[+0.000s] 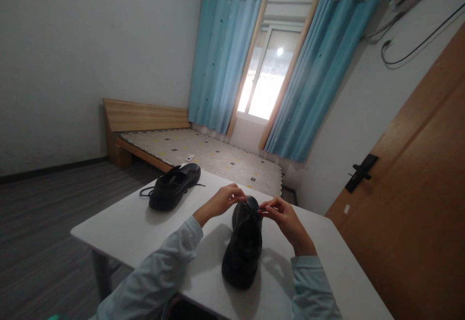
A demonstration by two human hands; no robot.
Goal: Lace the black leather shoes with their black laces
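Observation:
A black lace-up shoe stands upright on the white table, its heel toward me and its toe pointing away. My left hand is at the left side of its lacing, thumb and fingertips pinched together on what looks like a shoelace. On the other side, my right hand pinches a dark shoelace near the eyelets. The laces between the fingertips are thin and hard to make out. Farther left lies the second black shoe, with loose lace ends hanging out at both sides; neither hand touches it.
The white table has its far edge close to a bed with a patterned mattress. A small white remote lies on the mattress. To the right is a wooden door with a black handle; blue curtains flank the window.

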